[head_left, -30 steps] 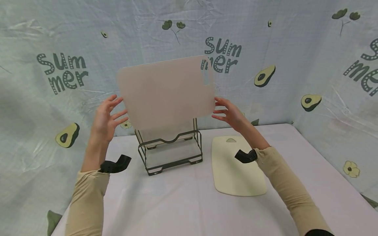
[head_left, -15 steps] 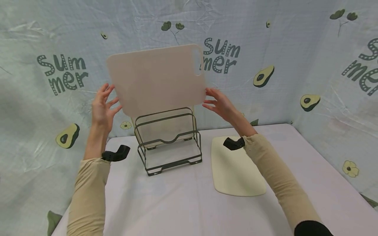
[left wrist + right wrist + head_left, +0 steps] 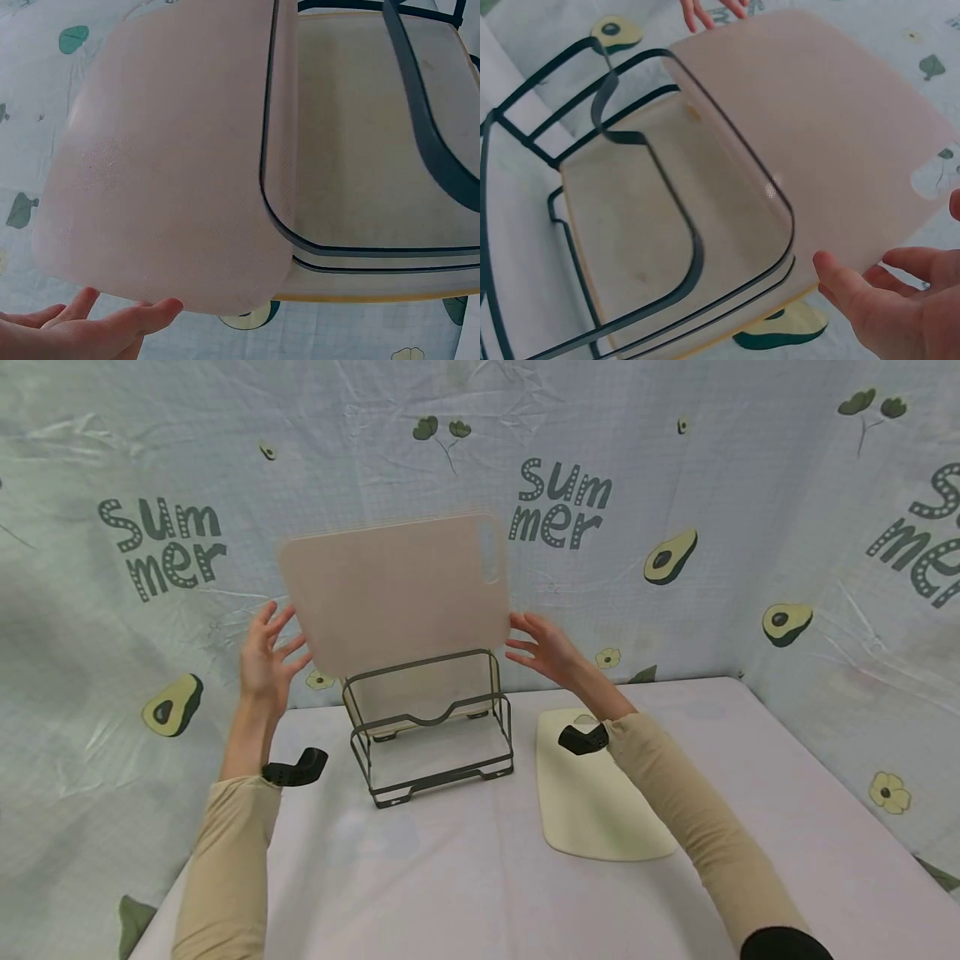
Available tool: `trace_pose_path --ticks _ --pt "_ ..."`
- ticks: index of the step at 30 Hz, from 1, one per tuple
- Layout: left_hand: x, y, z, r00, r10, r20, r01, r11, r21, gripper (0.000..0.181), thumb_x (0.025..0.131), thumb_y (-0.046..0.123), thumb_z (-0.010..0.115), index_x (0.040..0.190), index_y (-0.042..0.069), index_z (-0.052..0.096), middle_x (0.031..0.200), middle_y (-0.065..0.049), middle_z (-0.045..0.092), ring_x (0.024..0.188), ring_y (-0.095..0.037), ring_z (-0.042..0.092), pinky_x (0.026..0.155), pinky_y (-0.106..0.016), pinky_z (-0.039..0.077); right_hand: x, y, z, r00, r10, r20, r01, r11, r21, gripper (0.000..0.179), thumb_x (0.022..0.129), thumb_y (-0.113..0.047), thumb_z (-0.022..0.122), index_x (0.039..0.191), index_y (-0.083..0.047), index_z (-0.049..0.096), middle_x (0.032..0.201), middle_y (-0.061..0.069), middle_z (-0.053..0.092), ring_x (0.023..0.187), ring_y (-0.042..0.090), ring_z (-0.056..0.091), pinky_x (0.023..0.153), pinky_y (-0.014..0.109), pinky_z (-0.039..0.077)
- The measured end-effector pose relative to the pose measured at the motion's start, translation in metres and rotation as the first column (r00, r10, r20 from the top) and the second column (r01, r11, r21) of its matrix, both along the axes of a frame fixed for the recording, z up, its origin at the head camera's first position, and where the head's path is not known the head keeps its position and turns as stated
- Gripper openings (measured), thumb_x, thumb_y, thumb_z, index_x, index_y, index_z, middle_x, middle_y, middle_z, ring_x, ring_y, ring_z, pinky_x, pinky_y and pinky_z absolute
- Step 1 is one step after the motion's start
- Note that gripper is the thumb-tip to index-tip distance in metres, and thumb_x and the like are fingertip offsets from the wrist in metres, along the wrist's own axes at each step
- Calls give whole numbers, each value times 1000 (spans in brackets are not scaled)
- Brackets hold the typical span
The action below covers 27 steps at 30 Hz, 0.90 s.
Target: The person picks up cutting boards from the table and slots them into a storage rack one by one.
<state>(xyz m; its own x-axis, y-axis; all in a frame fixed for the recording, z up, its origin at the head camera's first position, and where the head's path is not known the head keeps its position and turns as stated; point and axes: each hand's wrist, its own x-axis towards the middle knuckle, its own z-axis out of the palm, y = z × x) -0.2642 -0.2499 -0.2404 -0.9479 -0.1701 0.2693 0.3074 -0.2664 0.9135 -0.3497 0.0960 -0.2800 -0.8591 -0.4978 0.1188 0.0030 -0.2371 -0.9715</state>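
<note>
A pale pink cutting board [image 3: 393, 593] with a handle slot at its upper right is held tilted between both hands. My left hand [image 3: 266, 664] holds its left edge with spread fingers; in the left wrist view the fingertips [image 3: 169, 309] meet the edge. At the opposite edge, my right hand [image 3: 547, 652] holds with thumb and fingers. The board's lower edge is behind the upper wire hoops of a black wire rack [image 3: 431, 718]. Within the rack stands another board [image 3: 641, 225], beige with a yellowish rim.
A cream cutting board [image 3: 596, 785] lies flat on the white-covered table [image 3: 420, 885], right of the rack. Behind the table hangs a printed cloth [image 3: 600, 410] with avocados and lettering.
Both hands moved the pink board up and left, then lowered it again. Its lower edge has passed from in front of the rack's rear hoops to behind them. The rack stayed put.
</note>
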Motion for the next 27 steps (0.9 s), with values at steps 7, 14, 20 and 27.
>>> trace_pose_path --ticks 7,14,20,27 --pt "3 -1 -17 999 -11 47 14 999 -53 55 94 29 33 144 24 9 150 2 14 135 -39 13 110 -49 12 -2 1 -20 1000 13 15 -14 1000 16 51 98 -28 21 144 -8 9 151 7 6 136 33 15 110 43 20" --pt "-1 -2 -38 996 12 84 -4 996 -92 57 94 29 33 144 24 6 151 2 12 133 -45 13 108 -55 12 -3 0 -40 999 1 43 -3 999 37 54 98 -30 25 144 -8 8 151 7 6 136 33 15 110 42 21" --pt "-3 0 -57 993 41 113 -27 991 -130 59 93 32 33 144 23 5 151 1 11 132 -45 15 105 -57 15 -3 -1 -57 998 -9 62 5 998 62 54 98 -31 26 144 -7 9 151 8 6 136 33 15 110 42 20" --pt "-18 -10 -91 992 55 113 -35 984 -174 58 91 35 38 143 30 12 151 5 11 129 -50 15 100 -64 18 -2 -4 -76 996 -30 85 22 996 84 54 97 -31 27 143 -7 12 150 10 8 136 33 14 108 48 21"
